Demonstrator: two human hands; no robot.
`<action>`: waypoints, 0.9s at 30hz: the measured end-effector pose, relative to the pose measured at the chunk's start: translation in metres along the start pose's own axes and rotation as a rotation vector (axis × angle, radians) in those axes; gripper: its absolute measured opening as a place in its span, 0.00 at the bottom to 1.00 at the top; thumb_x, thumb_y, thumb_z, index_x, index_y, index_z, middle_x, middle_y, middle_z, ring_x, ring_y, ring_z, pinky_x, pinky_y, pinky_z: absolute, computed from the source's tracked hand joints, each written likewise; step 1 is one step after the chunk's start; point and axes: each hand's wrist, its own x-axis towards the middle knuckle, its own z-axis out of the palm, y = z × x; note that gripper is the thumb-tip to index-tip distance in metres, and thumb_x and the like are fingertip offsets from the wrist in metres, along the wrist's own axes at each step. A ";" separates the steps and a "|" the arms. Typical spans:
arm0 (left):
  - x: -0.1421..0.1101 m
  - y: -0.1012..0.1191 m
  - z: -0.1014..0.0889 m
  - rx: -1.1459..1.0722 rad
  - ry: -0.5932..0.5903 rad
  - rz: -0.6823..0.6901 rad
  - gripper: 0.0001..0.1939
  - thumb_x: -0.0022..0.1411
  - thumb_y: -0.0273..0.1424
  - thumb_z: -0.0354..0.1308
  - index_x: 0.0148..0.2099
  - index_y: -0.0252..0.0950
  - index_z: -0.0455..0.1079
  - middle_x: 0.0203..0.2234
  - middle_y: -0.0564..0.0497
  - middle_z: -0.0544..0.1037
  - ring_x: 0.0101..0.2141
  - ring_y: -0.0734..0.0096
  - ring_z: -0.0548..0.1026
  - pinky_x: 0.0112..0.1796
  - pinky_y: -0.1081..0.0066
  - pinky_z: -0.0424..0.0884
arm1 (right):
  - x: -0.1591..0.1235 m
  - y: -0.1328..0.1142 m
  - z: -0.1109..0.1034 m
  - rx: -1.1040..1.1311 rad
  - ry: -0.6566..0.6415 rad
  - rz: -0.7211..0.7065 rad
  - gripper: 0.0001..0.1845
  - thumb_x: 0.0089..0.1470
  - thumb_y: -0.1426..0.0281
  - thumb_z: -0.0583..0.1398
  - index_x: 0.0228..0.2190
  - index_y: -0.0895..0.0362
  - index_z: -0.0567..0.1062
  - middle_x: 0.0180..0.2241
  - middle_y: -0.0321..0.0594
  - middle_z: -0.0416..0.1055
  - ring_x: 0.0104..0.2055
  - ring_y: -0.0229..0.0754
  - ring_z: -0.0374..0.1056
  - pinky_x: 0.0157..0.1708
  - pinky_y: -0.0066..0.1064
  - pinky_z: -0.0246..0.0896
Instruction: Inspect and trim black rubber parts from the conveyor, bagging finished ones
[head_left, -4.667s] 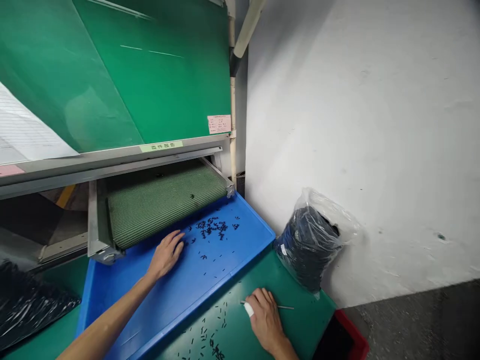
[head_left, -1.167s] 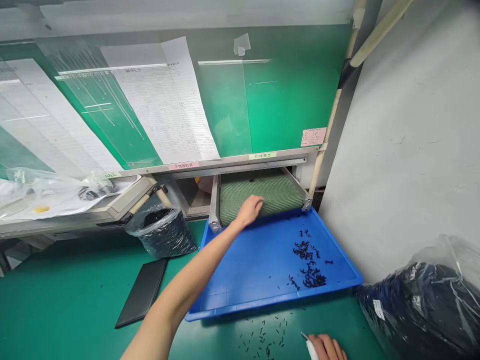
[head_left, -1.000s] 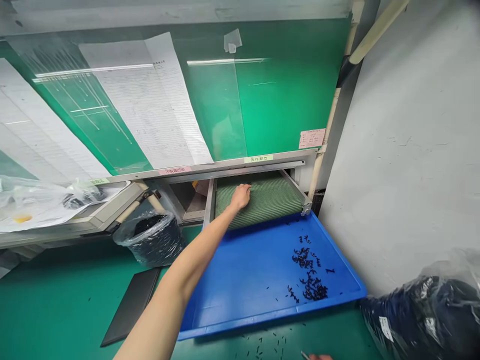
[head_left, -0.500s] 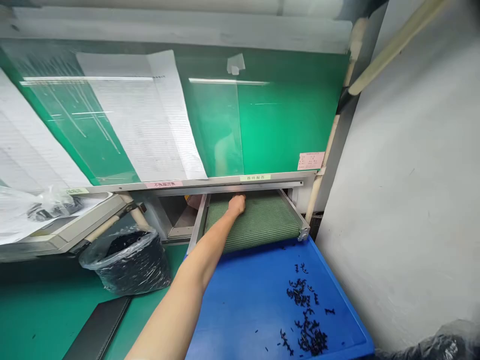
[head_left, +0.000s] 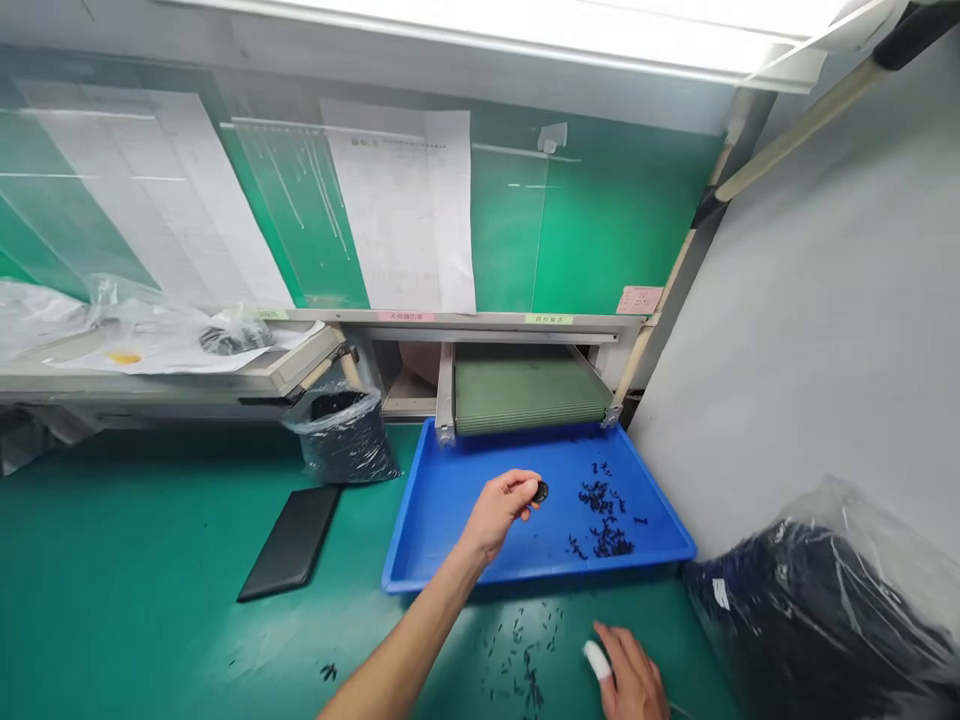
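My left hand (head_left: 501, 510) is over the blue tray (head_left: 465, 572), its thumb and fingers pinched on a small dark round piece (head_left: 541, 492). Small black parts (head_left: 611, 540) lie scattered in the tray's right half. At the bottom, my right hand (head_left: 631, 675) rests near the green tabletop with its fingers apart, a white cover on one finger. Loose black bits (head_left: 529, 680) lie on the tabletop just left of it. I see nothing held in that hand.
A green conveyor belt (head_left: 529, 388) ends above the tray's back edge. To the left are an open bag of black parts (head_left: 349, 450) and a flat black case (head_left: 291, 545). A large dark-filled plastic bag (head_left: 817, 610) stands at the right, beside the white wall (head_left: 847, 330).
My left hand has come back from the conveyor belt to above the tray, now with the dark round piece showing. My right hand has entered the view, which has shifted.
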 end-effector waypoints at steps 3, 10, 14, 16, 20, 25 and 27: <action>-0.053 -0.014 0.001 -0.030 0.001 -0.083 0.20 0.48 0.40 0.65 0.39 0.31 0.72 0.22 0.51 0.74 0.24 0.76 0.69 0.24 0.76 0.61 | 0.024 -0.049 -0.025 0.277 -0.092 0.091 0.17 0.56 0.68 0.51 0.45 0.52 0.72 0.37 0.42 0.73 0.35 0.41 0.71 0.31 0.29 0.68; -0.109 -0.037 0.001 -0.020 -0.015 -0.119 0.15 0.49 0.40 0.64 0.34 0.34 0.71 0.22 0.54 0.72 0.23 0.76 0.67 0.28 0.73 0.65 | 0.052 -0.127 -0.039 0.626 -0.216 0.188 0.18 0.51 0.69 0.57 0.45 0.54 0.71 0.37 0.42 0.73 0.36 0.41 0.70 0.34 0.30 0.69; -0.120 -0.043 -0.006 0.061 -0.030 -0.094 0.13 0.51 0.40 0.62 0.33 0.34 0.71 0.23 0.54 0.72 0.24 0.76 0.66 0.28 0.73 0.64 | 0.046 -0.132 -0.039 0.687 -0.310 0.251 0.17 0.49 0.69 0.59 0.43 0.54 0.72 0.35 0.41 0.73 0.34 0.41 0.70 0.32 0.30 0.68; -0.125 -0.048 -0.011 0.127 -0.054 -0.088 0.12 0.53 0.39 0.60 0.33 0.34 0.72 0.23 0.54 0.72 0.24 0.75 0.65 0.28 0.73 0.64 | 0.043 -0.133 -0.041 0.705 -0.370 0.272 0.16 0.49 0.68 0.60 0.42 0.54 0.73 0.33 0.38 0.72 0.31 0.39 0.69 0.30 0.28 0.67; -0.140 -0.061 -0.021 0.239 -0.091 -0.134 0.14 0.55 0.40 0.56 0.34 0.34 0.73 0.24 0.52 0.72 0.25 0.73 0.65 0.28 0.73 0.63 | 0.035 -0.139 -0.043 0.722 -0.456 0.320 0.12 0.45 0.70 0.62 0.36 0.55 0.75 0.28 0.35 0.71 0.27 0.35 0.66 0.26 0.25 0.63; -0.156 -0.070 -0.027 0.369 -0.090 -0.126 0.16 0.58 0.42 0.53 0.36 0.36 0.74 0.24 0.52 0.72 0.25 0.71 0.66 0.29 0.72 0.63 | 0.021 -0.143 -0.035 0.774 -0.451 0.427 0.08 0.43 0.71 0.62 0.31 0.57 0.74 0.25 0.34 0.70 0.26 0.35 0.65 0.24 0.26 0.64; -0.157 -0.071 -0.026 0.381 -0.096 -0.126 0.16 0.59 0.42 0.52 0.36 0.36 0.73 0.23 0.52 0.72 0.25 0.71 0.66 0.28 0.72 0.63 | 0.018 -0.140 -0.029 0.800 -0.434 0.458 0.07 0.43 0.70 0.61 0.30 0.57 0.73 0.23 0.33 0.70 0.25 0.35 0.66 0.23 0.26 0.65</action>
